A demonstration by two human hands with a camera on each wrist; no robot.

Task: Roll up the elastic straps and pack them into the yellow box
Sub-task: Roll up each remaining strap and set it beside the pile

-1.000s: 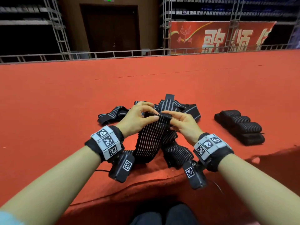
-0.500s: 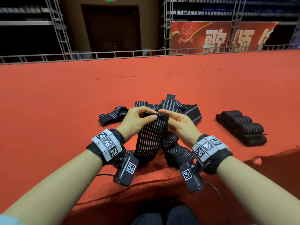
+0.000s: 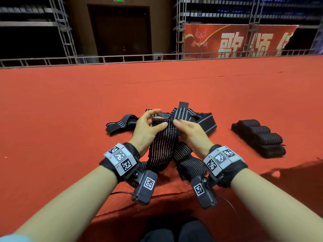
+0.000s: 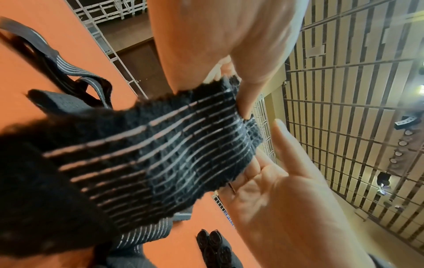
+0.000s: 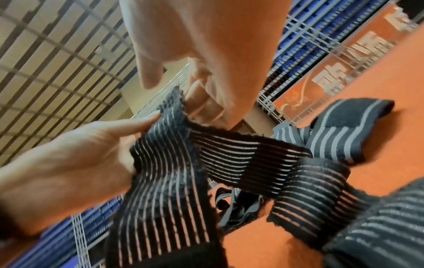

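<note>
A black elastic strap (image 3: 162, 144) with thin pale stripes hangs from my two hands above the red floor, and its lower part trails toward me. My left hand (image 3: 158, 119) pinches the strap's top end, thumb in front and fingers behind. At the same end, my right hand (image 3: 178, 125) pinches from the right. The end is turned over into a narrow fold. The left wrist view shows the strap (image 4: 160, 154) between both hands, and the right wrist view shows the strap (image 5: 172, 172) from below. The yellow box is not in view.
A tangle of loose striped straps (image 3: 195, 116) lies just behind my hands, one reaching left. Several rolled straps (image 3: 258, 138) sit in a row on the red carpet (image 3: 70, 110) to the right. A metal railing (image 3: 122, 58) bounds the far edge.
Both hands have lifted the strap's end slightly and closed in on it. My left fingers now stand up behind the end, and the end is folded over.
</note>
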